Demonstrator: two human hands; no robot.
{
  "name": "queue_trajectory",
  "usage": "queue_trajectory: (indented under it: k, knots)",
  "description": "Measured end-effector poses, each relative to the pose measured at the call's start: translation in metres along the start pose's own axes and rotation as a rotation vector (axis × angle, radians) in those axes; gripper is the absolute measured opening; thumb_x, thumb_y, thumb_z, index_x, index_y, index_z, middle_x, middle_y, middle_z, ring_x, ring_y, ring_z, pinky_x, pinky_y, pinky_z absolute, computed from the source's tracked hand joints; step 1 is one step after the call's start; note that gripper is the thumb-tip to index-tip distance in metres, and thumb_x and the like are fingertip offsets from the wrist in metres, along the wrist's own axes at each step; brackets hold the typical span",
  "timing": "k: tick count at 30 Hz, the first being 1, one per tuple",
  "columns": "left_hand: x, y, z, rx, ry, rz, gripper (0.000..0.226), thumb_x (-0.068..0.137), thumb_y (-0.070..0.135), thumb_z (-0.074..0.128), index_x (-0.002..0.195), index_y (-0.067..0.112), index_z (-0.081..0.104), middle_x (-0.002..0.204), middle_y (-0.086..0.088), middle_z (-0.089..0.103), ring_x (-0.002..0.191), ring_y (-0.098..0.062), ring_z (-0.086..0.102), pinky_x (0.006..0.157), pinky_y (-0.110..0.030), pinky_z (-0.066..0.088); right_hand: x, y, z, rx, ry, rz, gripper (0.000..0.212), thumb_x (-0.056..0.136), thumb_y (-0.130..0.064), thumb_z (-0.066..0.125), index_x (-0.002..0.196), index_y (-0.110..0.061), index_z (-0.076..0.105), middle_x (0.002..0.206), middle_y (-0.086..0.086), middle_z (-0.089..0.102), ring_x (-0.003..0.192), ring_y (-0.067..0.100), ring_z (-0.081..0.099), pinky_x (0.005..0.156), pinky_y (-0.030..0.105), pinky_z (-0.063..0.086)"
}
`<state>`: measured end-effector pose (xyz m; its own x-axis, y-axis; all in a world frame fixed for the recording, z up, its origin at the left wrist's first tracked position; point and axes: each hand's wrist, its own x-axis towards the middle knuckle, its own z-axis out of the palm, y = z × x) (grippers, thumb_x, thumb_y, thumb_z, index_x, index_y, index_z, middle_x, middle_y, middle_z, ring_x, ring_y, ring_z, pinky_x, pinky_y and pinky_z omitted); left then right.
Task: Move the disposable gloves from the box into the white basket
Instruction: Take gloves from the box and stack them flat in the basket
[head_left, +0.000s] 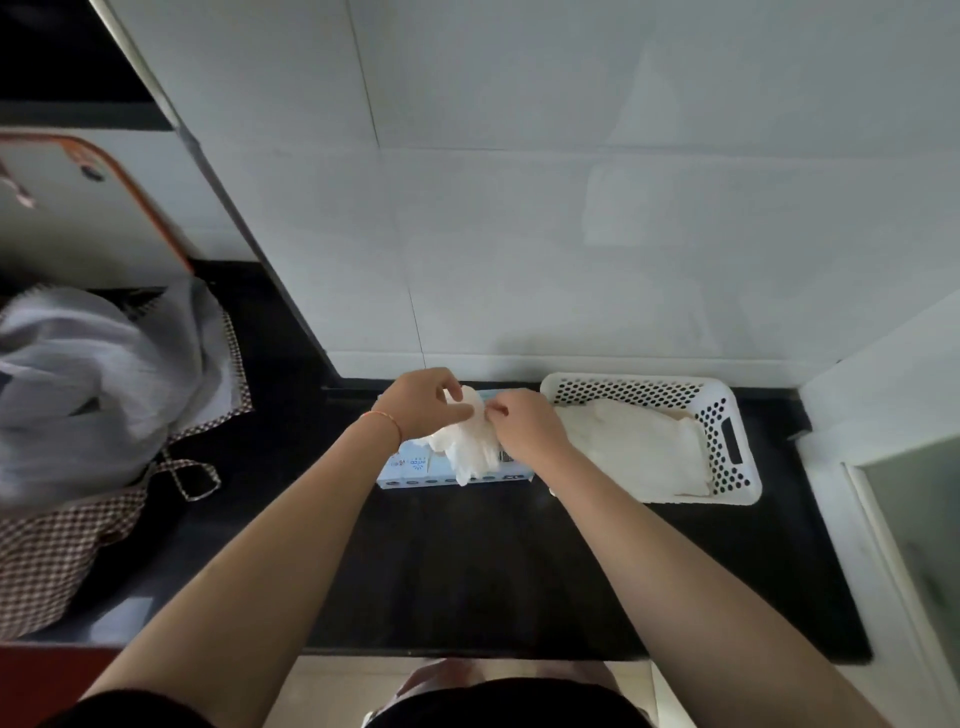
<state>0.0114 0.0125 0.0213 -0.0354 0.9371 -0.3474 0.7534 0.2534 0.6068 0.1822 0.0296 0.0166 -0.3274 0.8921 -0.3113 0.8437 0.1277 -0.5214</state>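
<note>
While our two bare forearms reach out across the black glossy tabletop (467, 571), we note both hands meeting over the pale blue printed cardboard glove box (410, 470), which lies flat near the wall. Left hand (415, 408): thumb and fingers curled, grip pinching the upper edge of a bunch of thin white translucent disposable gloves (470, 447). Right hand (524, 428): fingers curled, grip pinching the same bunch from the other side. The bunch hangs down over the box top, partly drawn out; whether its lower end is free of the opening we cannot tell.

Just right of the box sits the white perforated plastic basket (727, 415), touching or nearly touching it. A flat layer of white gloves (634, 452) already lies inside, covering most of its floor.

Judgement: task well under way. One bunch is in hand and not yet transferred; what remains in the box is hidden.

Far left: a brown-checked fabric bag (62, 540) holding grey cloth.
</note>
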Motion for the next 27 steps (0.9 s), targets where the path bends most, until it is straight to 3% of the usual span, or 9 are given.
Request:
queue_trajectory:
  k: [3,9,11,14,16,18,22,25,27]
  knots:
    - [0.003,0.000,-0.005,0.034,-0.039,0.039,0.021,0.077,0.032,0.077,0.094,0.025,0.065,0.093,0.004,0.065,0.088,-0.015,0.062,0.078,-0.025,0.050,0.002,-0.002,-0.007,0.065,0.104,0.040,0.026,0.097,-0.018,0.047,0.098,-0.016,0.073,0.092,0.000,0.070,0.086,0.020,0.063,0.076,0.034,0.052]
    - [0.008,0.002,-0.009,0.153,0.065,0.025,0.005,0.086,0.031,0.068,0.086,0.028,0.065,0.091,0.009,0.065,0.086,-0.013,0.060,0.080,-0.031,0.053,0.003,-0.010,-0.017,0.245,0.243,0.041,0.010,0.091,-0.020,0.063,0.092,-0.011,0.068,0.087,-0.004,0.064,0.079,0.012,0.059,0.072,0.027,0.047]
    - [0.009,0.001,-0.011,0.180,0.072,0.012,0.006,0.089,0.031,0.065,0.086,0.027,0.066,0.094,0.007,0.067,0.084,-0.014,0.061,0.079,-0.032,0.054,0.004,-0.014,-0.023,0.288,0.221,0.028,0.013,0.094,-0.021,0.060,0.091,-0.010,0.065,0.087,-0.002,0.063,0.078,0.012,0.057,0.072,0.025,0.045]
    - [0.010,-0.003,-0.016,0.141,0.105,0.004,0.015,0.094,0.032,0.058,0.095,0.024,0.071,0.098,0.007,0.069,0.084,-0.015,0.062,0.079,-0.033,0.054,0.005,-0.019,-0.031,0.306,0.140,0.018,0.028,0.101,-0.020,0.049,0.075,-0.013,0.056,0.074,-0.002,0.055,0.063,0.009,0.051,0.056,0.011,0.036]
    - [0.010,-0.004,-0.023,0.116,0.151,0.012,0.021,0.098,0.030,0.053,0.102,0.021,0.071,0.098,0.007,0.067,0.082,-0.016,0.062,0.075,-0.031,0.053,0.006,-0.023,-0.034,0.315,0.092,0.039,0.026,0.103,-0.021,0.045,0.085,-0.009,0.061,0.080,0.001,0.059,0.068,0.013,0.056,0.054,0.013,0.037]
    - [0.009,0.000,-0.032,0.108,0.206,0.025,0.023,0.098,0.026,0.049,0.098,0.020,0.071,0.096,0.004,0.068,0.082,-0.018,0.061,0.074,-0.030,0.051,0.005,-0.026,-0.036,0.345,0.080,0.057,0.026,0.103,-0.026,0.043,0.099,-0.008,0.061,0.088,0.001,0.061,0.077,0.017,0.059,0.054,0.016,0.039]
    - [0.009,0.010,-0.046,0.050,0.321,0.027,0.021,0.093,0.026,0.052,0.087,0.015,0.068,0.086,-0.002,0.068,0.080,-0.022,0.063,0.073,-0.036,0.054,0.003,-0.031,-0.041,0.476,0.078,0.054,0.043,0.092,-0.049,0.059,0.121,-0.019,0.054,0.104,-0.004,0.059,0.092,0.009,0.058,0.077,0.025,0.047]
    - [0.008,0.019,-0.054,-0.073,0.407,0.089,0.013,0.090,0.028,0.062,0.087,0.017,0.068,0.083,0.006,0.067,0.080,-0.012,0.061,0.068,-0.019,0.044,0.001,-0.033,-0.042,0.496,0.084,0.000,0.062,0.081,-0.049,0.074,0.133,-0.025,0.049,0.118,-0.002,0.053,0.105,0.012,0.055,0.086,0.028,0.046]
    - [0.007,0.029,-0.058,-0.150,0.377,0.155,0.013,0.090,0.027,0.065,0.085,0.015,0.066,0.080,0.007,0.065,0.076,-0.008,0.057,0.064,-0.010,0.038,0.000,-0.036,-0.044,0.511,0.112,-0.069,0.069,0.077,-0.041,0.080,0.136,-0.028,0.047,0.126,-0.003,0.047,0.113,0.010,0.048,0.093,0.027,0.041]
